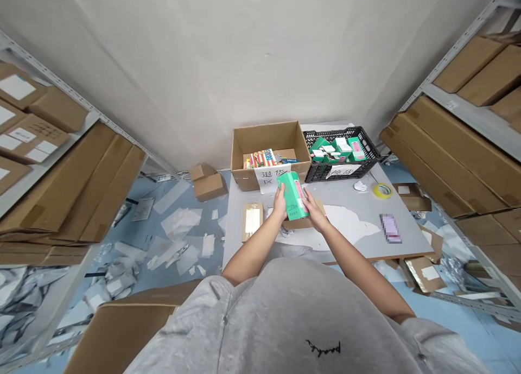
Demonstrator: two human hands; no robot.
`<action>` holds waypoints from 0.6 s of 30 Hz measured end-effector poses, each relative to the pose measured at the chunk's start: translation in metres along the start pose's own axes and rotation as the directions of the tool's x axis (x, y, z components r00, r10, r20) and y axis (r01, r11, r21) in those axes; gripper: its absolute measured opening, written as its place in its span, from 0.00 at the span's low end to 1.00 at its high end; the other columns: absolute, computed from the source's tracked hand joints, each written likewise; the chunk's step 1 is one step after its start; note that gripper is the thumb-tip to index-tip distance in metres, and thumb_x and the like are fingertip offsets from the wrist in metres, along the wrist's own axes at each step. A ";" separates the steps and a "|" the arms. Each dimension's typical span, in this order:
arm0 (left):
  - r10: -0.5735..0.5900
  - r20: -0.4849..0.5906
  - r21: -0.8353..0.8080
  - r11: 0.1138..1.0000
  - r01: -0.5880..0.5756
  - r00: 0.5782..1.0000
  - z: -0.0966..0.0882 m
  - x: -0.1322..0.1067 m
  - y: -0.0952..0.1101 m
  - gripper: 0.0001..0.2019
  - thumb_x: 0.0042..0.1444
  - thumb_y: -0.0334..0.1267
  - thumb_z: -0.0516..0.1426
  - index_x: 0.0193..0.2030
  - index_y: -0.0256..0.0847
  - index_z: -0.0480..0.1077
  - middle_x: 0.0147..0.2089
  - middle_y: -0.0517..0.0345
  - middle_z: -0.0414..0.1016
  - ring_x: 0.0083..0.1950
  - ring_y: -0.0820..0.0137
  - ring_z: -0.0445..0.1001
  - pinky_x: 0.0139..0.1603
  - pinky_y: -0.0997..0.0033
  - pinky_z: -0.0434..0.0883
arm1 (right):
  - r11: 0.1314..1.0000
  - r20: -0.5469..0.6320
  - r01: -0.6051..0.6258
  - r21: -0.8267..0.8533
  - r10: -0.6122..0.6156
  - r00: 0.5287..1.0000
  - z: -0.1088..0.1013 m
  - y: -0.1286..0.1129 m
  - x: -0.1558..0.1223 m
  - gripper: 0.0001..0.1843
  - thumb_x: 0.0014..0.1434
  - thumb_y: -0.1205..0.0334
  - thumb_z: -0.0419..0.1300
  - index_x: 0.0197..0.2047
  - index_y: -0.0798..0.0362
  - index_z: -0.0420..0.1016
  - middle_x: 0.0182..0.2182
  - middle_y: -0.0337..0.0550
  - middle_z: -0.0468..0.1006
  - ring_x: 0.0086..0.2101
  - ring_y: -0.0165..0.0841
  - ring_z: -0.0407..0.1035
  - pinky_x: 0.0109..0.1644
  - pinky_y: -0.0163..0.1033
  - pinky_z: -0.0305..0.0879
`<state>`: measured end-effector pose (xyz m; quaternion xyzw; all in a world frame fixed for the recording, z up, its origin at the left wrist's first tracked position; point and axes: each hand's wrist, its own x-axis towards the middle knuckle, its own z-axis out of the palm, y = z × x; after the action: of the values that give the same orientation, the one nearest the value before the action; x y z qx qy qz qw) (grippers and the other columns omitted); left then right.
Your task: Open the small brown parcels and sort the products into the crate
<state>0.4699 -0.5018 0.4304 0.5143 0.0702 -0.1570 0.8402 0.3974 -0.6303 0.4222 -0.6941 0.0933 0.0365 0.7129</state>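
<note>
Between my two hands is a green box [290,195] with a pink panel on one side, raised above the table. My left hand [280,202] grips its left edge, and my right hand [315,211] is closed on its right edge. Partly hidden under it lies an opened brown carton [300,223]. To the left on the table is a small brown box [253,221] with a white label. Just behind my hands stands a large open cardboard box [268,132] with colourful packages inside. Beside it, a black plastic crate [316,173] holds several green boxes [355,147].
A roll of yellow tape [382,190], crumpled paper [360,185] and a blurred phone-like item [390,228] lie on the table [350,243]. Shelves with cartons [464,151] flank both sides. Paper scraps [181,222] and small cartons [209,185] litter the floor.
</note>
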 end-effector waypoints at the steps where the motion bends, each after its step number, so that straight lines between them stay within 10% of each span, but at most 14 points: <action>1: -0.018 0.001 -0.039 0.999 0.018 1.000 0.002 -0.001 0.002 0.47 0.57 0.76 0.52 0.72 0.41 0.62 0.66 0.43 0.75 0.60 0.61 0.80 0.65 0.56 0.79 | 0.996 0.020 -0.061 0.069 0.060 0.998 -0.001 -0.003 -0.001 0.44 0.66 0.34 0.57 0.79 0.38 0.52 0.70 0.45 0.67 0.61 0.44 0.72 0.59 0.54 0.75; 4: 0.012 -0.014 -0.016 1.000 -0.012 1.000 0.010 -0.003 0.004 0.44 0.57 0.75 0.54 0.67 0.40 0.68 0.64 0.44 0.77 0.60 0.60 0.80 0.65 0.57 0.79 | 0.977 0.077 -0.126 0.171 0.114 0.990 -0.007 -0.009 -0.004 0.42 0.64 0.34 0.61 0.75 0.41 0.61 0.62 0.47 0.77 0.52 0.44 0.77 0.50 0.51 0.79; 11: 0.097 0.029 0.210 0.973 -0.101 0.995 0.041 0.000 -0.022 0.39 0.53 0.68 0.64 0.62 0.41 0.71 0.61 0.46 0.79 0.62 0.61 0.78 0.69 0.54 0.75 | 0.980 -0.085 0.185 -0.071 -0.191 0.978 -0.039 -0.006 0.002 0.43 0.61 0.34 0.63 0.74 0.45 0.65 0.65 0.47 0.74 0.65 0.47 0.66 0.69 0.57 0.65; 18: 0.100 -0.034 0.102 0.990 -0.096 0.994 0.076 0.000 -0.045 0.37 0.52 0.64 0.67 0.61 0.41 0.72 0.60 0.46 0.79 0.57 0.62 0.81 0.67 0.53 0.76 | 1.000 0.030 0.004 0.017 -0.005 1.000 -0.090 0.011 0.010 0.47 0.60 0.35 0.62 0.77 0.45 0.60 0.65 0.50 0.73 0.60 0.47 0.72 0.63 0.55 0.72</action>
<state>0.4513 -0.5883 0.4280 0.5618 0.0533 -0.1089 0.8183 0.3977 -0.7205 0.4082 -0.6877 0.0813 0.0444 0.7201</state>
